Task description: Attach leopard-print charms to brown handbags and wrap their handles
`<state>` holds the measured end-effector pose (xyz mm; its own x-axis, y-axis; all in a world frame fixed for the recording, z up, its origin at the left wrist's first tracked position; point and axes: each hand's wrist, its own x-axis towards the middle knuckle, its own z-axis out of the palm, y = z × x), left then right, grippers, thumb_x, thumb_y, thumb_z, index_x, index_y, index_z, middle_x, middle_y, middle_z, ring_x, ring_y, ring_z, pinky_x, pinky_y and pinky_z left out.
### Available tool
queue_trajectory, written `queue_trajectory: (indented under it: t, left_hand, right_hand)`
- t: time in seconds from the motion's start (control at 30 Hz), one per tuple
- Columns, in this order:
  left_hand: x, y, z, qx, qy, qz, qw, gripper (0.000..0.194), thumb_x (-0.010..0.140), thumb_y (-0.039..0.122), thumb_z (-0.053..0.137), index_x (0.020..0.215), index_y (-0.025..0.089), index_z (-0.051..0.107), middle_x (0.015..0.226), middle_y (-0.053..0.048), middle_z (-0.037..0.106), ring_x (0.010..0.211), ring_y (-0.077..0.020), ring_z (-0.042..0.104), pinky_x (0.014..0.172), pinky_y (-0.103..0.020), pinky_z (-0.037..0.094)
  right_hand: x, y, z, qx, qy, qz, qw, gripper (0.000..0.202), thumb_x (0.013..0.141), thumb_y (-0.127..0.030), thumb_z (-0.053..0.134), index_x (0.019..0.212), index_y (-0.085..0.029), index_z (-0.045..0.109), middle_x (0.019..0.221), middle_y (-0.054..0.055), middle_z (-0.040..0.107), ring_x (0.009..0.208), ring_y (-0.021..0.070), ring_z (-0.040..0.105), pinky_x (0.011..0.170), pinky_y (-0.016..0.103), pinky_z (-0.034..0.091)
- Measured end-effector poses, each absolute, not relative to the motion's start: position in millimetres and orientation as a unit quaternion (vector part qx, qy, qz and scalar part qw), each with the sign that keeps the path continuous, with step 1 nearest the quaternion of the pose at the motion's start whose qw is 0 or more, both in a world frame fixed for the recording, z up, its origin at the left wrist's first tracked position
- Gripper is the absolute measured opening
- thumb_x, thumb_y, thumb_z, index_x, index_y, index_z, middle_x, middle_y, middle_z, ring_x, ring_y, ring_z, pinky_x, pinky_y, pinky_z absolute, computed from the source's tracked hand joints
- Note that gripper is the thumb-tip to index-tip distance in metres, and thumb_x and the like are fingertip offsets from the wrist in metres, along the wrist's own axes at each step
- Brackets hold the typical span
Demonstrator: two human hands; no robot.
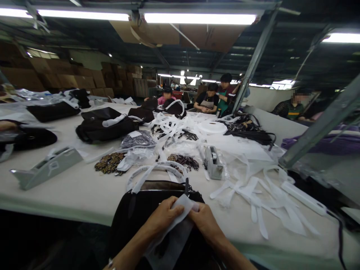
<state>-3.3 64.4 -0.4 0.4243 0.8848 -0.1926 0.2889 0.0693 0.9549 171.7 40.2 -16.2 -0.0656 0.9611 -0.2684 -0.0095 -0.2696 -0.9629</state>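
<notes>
A black handbag (pixel 132 210) stands at the table's near edge, its handles (pixel 146 174) wrapped in white material. In front of it my left hand (pixel 164 215) pinches a thin, translucent white wrapping sheet (pixel 173 240) between thumb and fingers. My right hand (pixel 205 221) grips the same sheet at its upper right end, close beside the left. A dark strap tab (pixel 186 186) rises from the bag's top just above the sheet. The sheet hangs down over the bag's front, and part of the bag is hidden by my forearms.
Tape dispensers (pixel 214 163) (pixel 47 168) stand on the table (pixel 92 202). Metal fittings (pixel 110 163) lie in piles behind the bag. White strips (pixel 255 198) and a white bar-shaped device with a cord (pixel 303 198) are at right. Other black bags (pixel 105 125) lie farther back; co-workers (pixel 208 99) sit beyond.
</notes>
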Motion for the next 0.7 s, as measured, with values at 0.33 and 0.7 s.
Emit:
queue_trajectory:
  t: [0.33,0.7]
  left_hand:
    - [-2,62,-11,0.597,0.454,0.342,0.566,0.050,0.085,0.057,0.053,0.106,0.012,0.063,0.097,-0.007,0.069,0.088,-0.0227,0.061,0.074,-0.028,0.046]
    - [-4,62,-9,0.597,0.455,0.321,0.577,0.047,0.085,0.055,0.054,0.104,0.013,0.065,0.096,-0.006,0.069,0.090,-0.0229,0.060,0.076,-0.028,0.047]
  right_hand:
    - [166,35,-10,-0.464,-0.396,0.671,0.422,0.035,0.072,-0.047,0.074,0.080,-0.013,0.068,0.067,0.002,0.065,0.056,0.0134,0.055,0.055,0.026,0.046]
    - [158,48,-10,-0.560,-0.377,0.604,0.424,0.021,0.067,-0.033,0.073,0.071,-0.013,0.068,0.058,0.000,0.062,0.051,0.0118,0.051,0.049,0.023,0.040]
